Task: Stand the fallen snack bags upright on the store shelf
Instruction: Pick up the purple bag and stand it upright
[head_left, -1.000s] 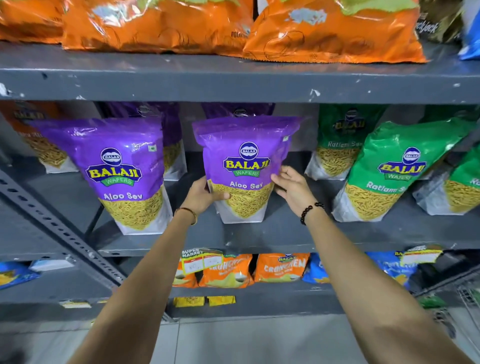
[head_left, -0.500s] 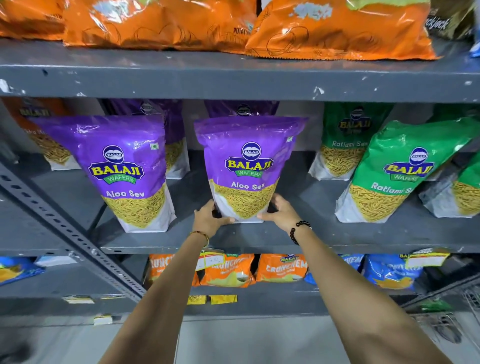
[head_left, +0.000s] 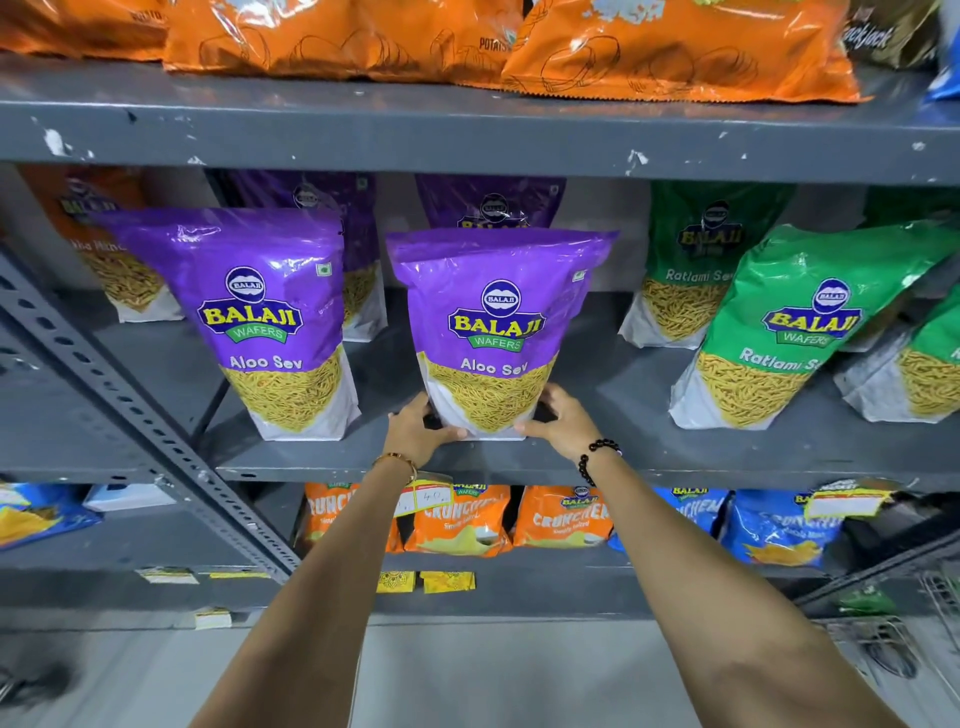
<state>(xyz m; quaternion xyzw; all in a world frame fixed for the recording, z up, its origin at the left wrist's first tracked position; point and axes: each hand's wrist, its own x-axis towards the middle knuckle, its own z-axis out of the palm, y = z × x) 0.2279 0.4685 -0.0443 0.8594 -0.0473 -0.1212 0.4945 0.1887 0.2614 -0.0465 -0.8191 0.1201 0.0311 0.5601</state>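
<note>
Purple Aloo Sev bag (head_left: 496, 332) upright, left hand (head_left: 418, 434), right hand (head_left: 563, 421) gripping base

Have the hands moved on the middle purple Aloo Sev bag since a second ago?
Yes. Left hand and right hand slid down from the purple Aloo Sev bag's sides to its base, nearer the grey shelf edge.

"Balaji Wafers Aloo Sev" stands on the purple bags (head_left: 493, 332), "Ratlami" on the green bag (head_left: 800, 332).

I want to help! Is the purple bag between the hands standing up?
Standing: the purple bag sits base-down on the shelf, both hands at its bottom corners.
</note>
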